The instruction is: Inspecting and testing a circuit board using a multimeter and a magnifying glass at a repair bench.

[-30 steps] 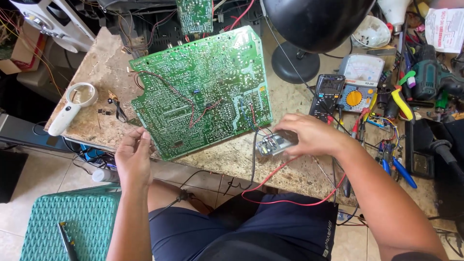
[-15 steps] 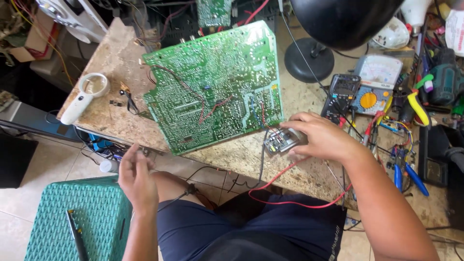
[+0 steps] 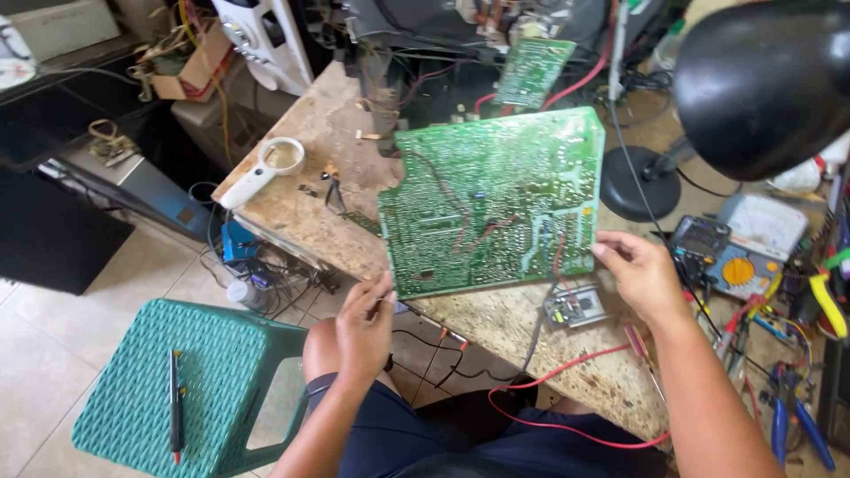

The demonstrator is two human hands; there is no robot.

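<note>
Circuit board: a large green circuit board (image 3: 496,208) lies solder side up on the worn stone-topped workbench (image 3: 301,199), tilted a little, its near edge toward the person.
Left hand: the left hand (image 3: 361,327) sits at the board's near left corner, fingertips touching the edge; fingers curled loosely, and whether they pinch anything cannot be told.
Right hand: the right hand (image 3: 639,276) rests against the board's near right corner, fingers slightly spread and bent, touching the edge rather than clamped on it.
Small module: a small grey module (image 3: 575,306) lies on the bench just beside the right hand, below the board's edge.
Wires: a red wire (image 3: 567,429) loops off the bench over the person's lap.
Magnifier: a white magnifying glass (image 3: 261,171) lies at the bench's far left.
Second board: a smaller green board (image 3: 529,73) stands behind the big one.
Lamp: a black desk lamp (image 3: 761,84) hangs over the right side (its round base sits behind the board).
Meters: a multimeter with a yellow dial (image 3: 735,270) lies right of the hand.
Packages: a brown cardboard box (image 3: 190,71) sits far left, behind the bench; label unreadable.
Stool: a green woven plastic stool (image 3: 186,389) stands on the floor, a pen (image 3: 175,403) lying on it.
</note>
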